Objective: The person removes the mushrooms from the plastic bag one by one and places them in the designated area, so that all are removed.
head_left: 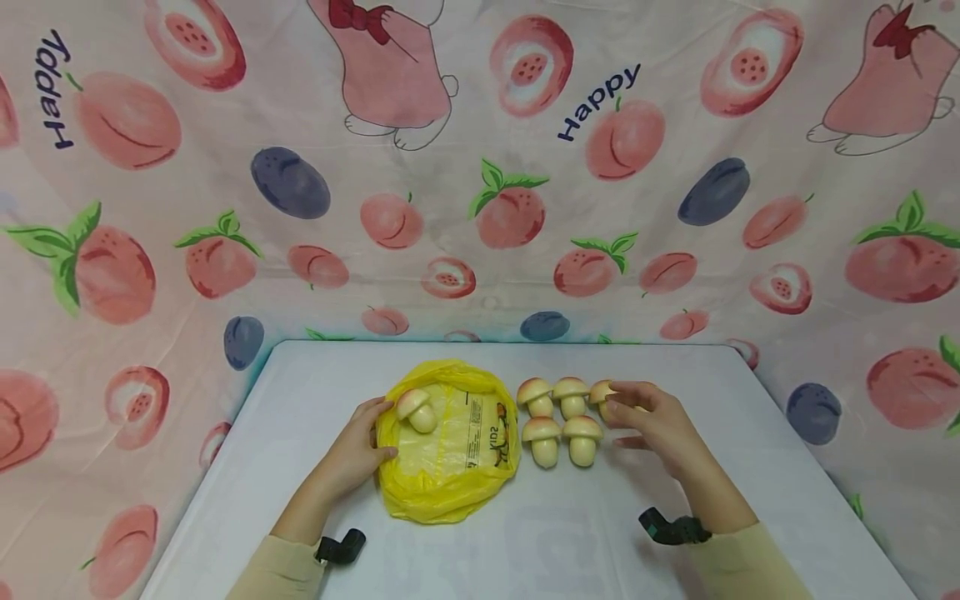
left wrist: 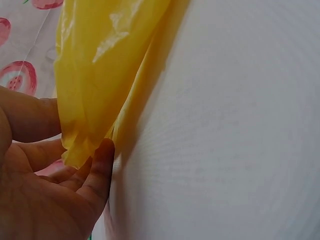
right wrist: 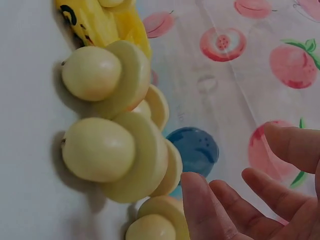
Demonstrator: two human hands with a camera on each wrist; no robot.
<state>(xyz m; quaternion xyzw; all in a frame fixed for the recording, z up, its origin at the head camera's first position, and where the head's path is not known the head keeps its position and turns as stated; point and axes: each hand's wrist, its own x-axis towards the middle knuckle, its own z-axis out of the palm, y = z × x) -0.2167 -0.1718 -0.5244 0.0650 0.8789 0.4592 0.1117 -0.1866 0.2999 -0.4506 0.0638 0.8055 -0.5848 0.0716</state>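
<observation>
A yellow plastic bag (head_left: 442, 504) lies spread open on the table, its rim rolled into a ring. One toy mushroom (head_left: 417, 412) sits inside it, at the left. My left hand (head_left: 358, 446) grips the bag's left rim; in the left wrist view its fingers curl round the yellow plastic (left wrist: 100, 75). To the right of the bag, several toy mushrooms (head_left: 545, 442) stand in two rows, with pale stems and reddish-tinged caps. My right hand (head_left: 652, 421) hovers beside the right end of the rows, fingers spread, partly covering a back-row mushroom (head_left: 600, 393). The right wrist view shows nothing in its fingers (right wrist: 287, 195).
The white table (head_left: 570, 533) runs back to a hanging cloth (head_left: 450, 167) printed with peaches and plums. Black wrist cameras (head_left: 341, 547) sit at both sleeves, low over the table's near part.
</observation>
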